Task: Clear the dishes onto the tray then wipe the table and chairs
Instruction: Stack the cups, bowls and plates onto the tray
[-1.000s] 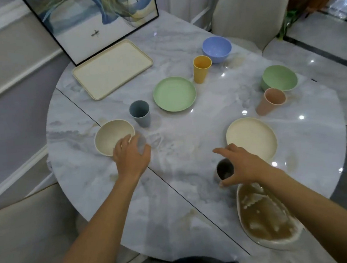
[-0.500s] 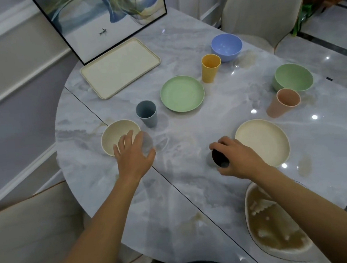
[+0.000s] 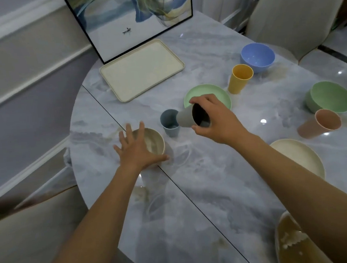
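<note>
My right hand [image 3: 215, 121] grips a grey cup [image 3: 190, 116], tilted on its side in the air, its base right above the blue-grey cup [image 3: 169, 125] standing on the table. My left hand [image 3: 135, 150] lies with spread fingers on the near rim of the beige bowl [image 3: 153, 140]. The cream tray [image 3: 140, 69] sits at the back of the marble table [image 3: 204, 191], nothing on it. A green plate [image 3: 207, 93] lies just behind my right hand.
On the table stand a yellow cup [image 3: 240, 78], a blue bowl [image 3: 257, 57], a green bowl [image 3: 329, 96], a pink cup [image 3: 321, 122], a cream plate [image 3: 299, 156] and a dirty plate [image 3: 289, 244]. A framed picture [image 3: 130, 16] leans behind the tray. Chairs stand at far right [image 3: 292, 12] and near left [image 3: 32, 242].
My right hand lifted the grey cup off the table and carried it left and away, tilting it over the blue-grey cup. My left hand slid onto the beige bowl.
</note>
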### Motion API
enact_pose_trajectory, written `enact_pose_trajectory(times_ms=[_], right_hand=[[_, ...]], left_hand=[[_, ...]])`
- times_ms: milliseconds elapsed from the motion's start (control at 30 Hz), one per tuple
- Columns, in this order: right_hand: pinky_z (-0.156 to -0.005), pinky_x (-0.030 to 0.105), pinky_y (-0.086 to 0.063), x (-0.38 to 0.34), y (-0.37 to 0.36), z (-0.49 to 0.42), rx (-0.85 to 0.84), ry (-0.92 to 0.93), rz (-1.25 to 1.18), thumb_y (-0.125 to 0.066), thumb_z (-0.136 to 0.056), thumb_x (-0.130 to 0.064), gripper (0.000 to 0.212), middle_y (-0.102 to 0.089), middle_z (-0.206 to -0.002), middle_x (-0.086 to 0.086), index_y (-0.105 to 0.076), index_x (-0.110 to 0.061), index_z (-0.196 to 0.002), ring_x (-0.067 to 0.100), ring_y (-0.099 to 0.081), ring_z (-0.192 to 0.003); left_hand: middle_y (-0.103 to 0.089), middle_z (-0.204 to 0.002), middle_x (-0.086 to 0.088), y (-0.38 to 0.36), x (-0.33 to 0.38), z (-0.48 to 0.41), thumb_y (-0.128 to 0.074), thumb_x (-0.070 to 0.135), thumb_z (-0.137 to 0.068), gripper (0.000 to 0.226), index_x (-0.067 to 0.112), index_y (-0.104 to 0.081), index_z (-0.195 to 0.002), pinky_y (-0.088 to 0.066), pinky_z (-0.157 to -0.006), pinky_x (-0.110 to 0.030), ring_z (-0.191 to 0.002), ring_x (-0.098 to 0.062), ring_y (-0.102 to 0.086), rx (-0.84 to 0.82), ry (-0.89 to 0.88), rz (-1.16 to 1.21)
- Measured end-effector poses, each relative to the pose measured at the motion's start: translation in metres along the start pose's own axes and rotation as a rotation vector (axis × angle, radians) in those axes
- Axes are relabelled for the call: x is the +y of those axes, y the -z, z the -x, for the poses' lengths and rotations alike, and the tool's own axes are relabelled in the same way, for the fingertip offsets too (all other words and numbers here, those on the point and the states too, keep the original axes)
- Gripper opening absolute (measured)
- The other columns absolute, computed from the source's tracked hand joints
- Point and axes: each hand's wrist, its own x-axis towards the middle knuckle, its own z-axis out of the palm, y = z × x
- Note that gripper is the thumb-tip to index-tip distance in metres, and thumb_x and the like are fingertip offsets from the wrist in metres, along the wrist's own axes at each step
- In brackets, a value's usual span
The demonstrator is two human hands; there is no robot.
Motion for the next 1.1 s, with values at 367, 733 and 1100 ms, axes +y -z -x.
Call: enact_pose_trajectory(times_ms=[367,733,1100], right_hand=[[-0.084,0.046,-0.056,-0.019,-0.043,-0.078,-0.227,0.056,0.18,-0.073,-0.088,-0.032,0.07,-0.039,-0.15,-0.002,-0.042,-0.036,-0.151,0.028,-0.046,-0.129],[-0.102,0.046,-0.05,-0.006,-0.089,-0.091,-0.398,-0.017,0.213,-0.076,-0.089,-0.029,0.076,-0.034,-0.155,0.004,-0.038,-0.034,-0.156,0.032,-0.04,-0.136],[-0.106,0.047,-0.047,-0.008,-0.09,-0.096,-0.439,-0.059,0.182,-0.079,-0.086,-0.028,0.075,-0.039,-0.148,0.007,-0.044,-0.034,-0.151,0.033,-0.044,-0.13]], left_hand=[[0.007,-0.17,-0.005,-0.008,-0.004,-0.017,-0.079,0.08,-0.052,0.146,0.043,0.011,-0.161,-0.023,-0.117,-0.068,-0.157,-0.036,0.005,-0.038,-0.003,-0.084],[-0.001,-0.167,-0.006,-0.011,-0.01,-0.02,-0.075,0.081,-0.051,0.141,0.041,0.005,-0.161,-0.03,-0.111,-0.064,-0.153,-0.039,-0.005,-0.018,-0.035,-0.094],[0.013,-0.173,-0.003,0.003,-0.021,-0.009,-0.068,0.095,-0.053,0.147,0.044,0.022,-0.159,-0.008,-0.122,-0.066,-0.159,-0.031,0.011,-0.006,-0.008,0.135]])
